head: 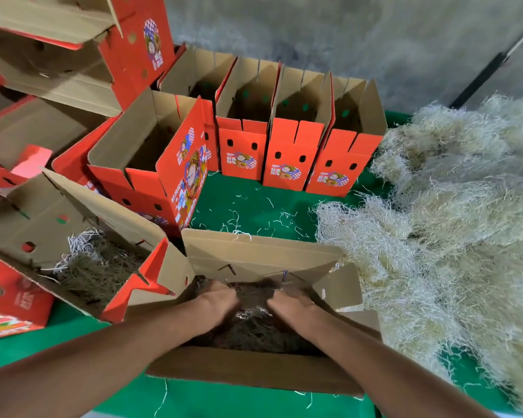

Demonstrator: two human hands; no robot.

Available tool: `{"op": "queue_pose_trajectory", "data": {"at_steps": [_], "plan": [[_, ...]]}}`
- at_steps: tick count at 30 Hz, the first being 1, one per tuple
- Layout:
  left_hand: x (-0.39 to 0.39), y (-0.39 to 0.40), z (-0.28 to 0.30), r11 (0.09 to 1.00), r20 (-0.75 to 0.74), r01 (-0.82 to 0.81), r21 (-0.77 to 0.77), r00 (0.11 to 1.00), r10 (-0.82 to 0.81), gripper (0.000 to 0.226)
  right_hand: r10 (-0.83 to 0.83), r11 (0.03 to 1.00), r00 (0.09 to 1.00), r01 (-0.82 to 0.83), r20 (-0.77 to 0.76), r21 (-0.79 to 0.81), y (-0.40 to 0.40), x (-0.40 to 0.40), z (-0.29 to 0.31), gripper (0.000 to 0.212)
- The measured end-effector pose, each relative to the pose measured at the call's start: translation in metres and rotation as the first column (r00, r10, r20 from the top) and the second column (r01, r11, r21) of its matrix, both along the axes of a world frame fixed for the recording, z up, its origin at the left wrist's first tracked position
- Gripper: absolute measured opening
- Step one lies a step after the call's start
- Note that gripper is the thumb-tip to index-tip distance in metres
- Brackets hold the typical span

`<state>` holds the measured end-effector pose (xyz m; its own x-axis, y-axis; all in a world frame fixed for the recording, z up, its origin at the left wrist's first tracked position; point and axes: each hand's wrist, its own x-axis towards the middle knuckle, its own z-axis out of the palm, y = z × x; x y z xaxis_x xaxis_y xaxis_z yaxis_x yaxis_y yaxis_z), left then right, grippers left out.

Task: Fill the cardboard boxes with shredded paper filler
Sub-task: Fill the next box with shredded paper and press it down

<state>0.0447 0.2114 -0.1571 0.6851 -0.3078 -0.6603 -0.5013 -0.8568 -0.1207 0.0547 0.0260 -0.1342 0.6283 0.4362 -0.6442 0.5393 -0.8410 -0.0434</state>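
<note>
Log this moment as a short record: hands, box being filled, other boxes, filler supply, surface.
hands: left hand and right hand both inside the near box, pressing on filler; fingers hidden in it
box being filled: near box, open, holds dark-looking shredded paper
filled box: tilted box at left, filler inside
open boxes: row of upright red boxes behind, no filler visible inside
filler supply: loose pile at right
surface: green table cover, stray strands on it

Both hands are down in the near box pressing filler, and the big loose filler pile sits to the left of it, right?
Not quite. In the head view both hands are in the near box on the filler, but the pile lies to its right.
</note>
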Motion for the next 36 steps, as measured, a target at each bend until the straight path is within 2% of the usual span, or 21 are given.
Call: {"op": "queue_pose_trajectory", "data": {"at_steps": [2,4,5,7,11,13,15,18,19,23,27,29,31,34,36], "plan": [[-0.002,0.003,-0.004,0.995,-0.183,-0.035,0.094,0.982,0.051,0.031,-0.092,0.996,0.991,0.092,-0.094,-0.006,-0.014,-0.008,-0.003,0.032],[-0.003,0.0,0.0,0.987,-0.281,-0.015,0.163,0.958,0.061,0.038,-0.079,0.993,0.989,0.066,-0.127,-0.102,-0.021,-0.01,-0.007,0.039],[-0.002,-0.001,0.001,0.985,-0.285,-0.023,0.171,0.956,0.071,0.041,-0.075,0.99,0.988,0.059,-0.133,-0.126,-0.022,-0.009,-0.007,0.04],[-0.002,0.0,0.002,0.987,-0.258,-0.066,0.143,0.961,0.102,0.04,-0.055,0.996,0.993,0.047,-0.108,-0.076,-0.018,-0.006,-0.005,0.038],[-0.001,0.001,0.006,0.971,-0.168,-0.223,-0.085,0.964,0.207,0.037,-0.069,0.996,0.997,0.071,-0.04,0.049,-0.008,-0.002,-0.001,0.034],[-0.002,0.001,0.004,0.963,-0.275,-0.269,-0.035,0.929,0.25,0.031,-0.137,0.988,0.983,0.144,-0.123,0.051,-0.003,-0.002,-0.002,0.032],[-0.008,0.002,-0.003,0.965,-0.423,-0.247,0.083,0.868,0.259,0.036,-0.137,0.991,0.965,0.133,-0.225,-0.034,-0.006,-0.003,-0.009,0.031],[-0.015,0.006,-0.007,0.975,-0.507,-0.193,0.109,0.833,0.221,0.041,-0.125,0.99,0.969,0.108,-0.214,-0.092,-0.013,-0.003,-0.011,0.032],[-0.014,0.004,0.002,0.968,-0.511,-0.228,0.109,0.822,0.251,0.038,-0.132,0.99,0.971,0.118,-0.201,-0.079,-0.014,-0.003,-0.009,0.029],[0.009,0.0,0.053,0.9,-0.35,-0.369,-0.231,0.895,0.276,0.013,-0.136,0.989,0.982,0.142,-0.132,0.034,-0.007,0.012,0.03,0.011],[0.023,-0.005,0.119,0.828,-0.231,-0.348,-0.44,0.935,0.27,0.021,-0.137,0.966,0.987,0.153,-0.088,0.209,-0.014,0.027,0.09,0.003],[0.029,-0.011,0.149,0.787,-0.205,-0.33,-0.521,0.944,0.26,0.02,-0.153,0.947,0.986,0.166,-0.067,0.274,-0.02,0.029,0.12,0.007],[0.036,-0.02,0.176,0.721,-0.133,-0.284,-0.632,0.956,0.26,0.018,-0.188,0.922,0.982,0.184,-0.02,0.34,-0.026,0.031,0.147,0.009],[0.044,-0.036,0.204,0.662,0.093,-0.124,-0.739,0.954,0.284,0.001,-0.305,0.826,0.952,0.245,0.038,0.508,-0.044,0.039,0.177,0.017],[0.047,-0.044,0.208,0.684,0.258,0.003,-0.73,0.927,0.272,0.02,-0.41,0.738,0.907,0.266,0.099,0.62,-0.064,0.045,0.184,0.023]]}}
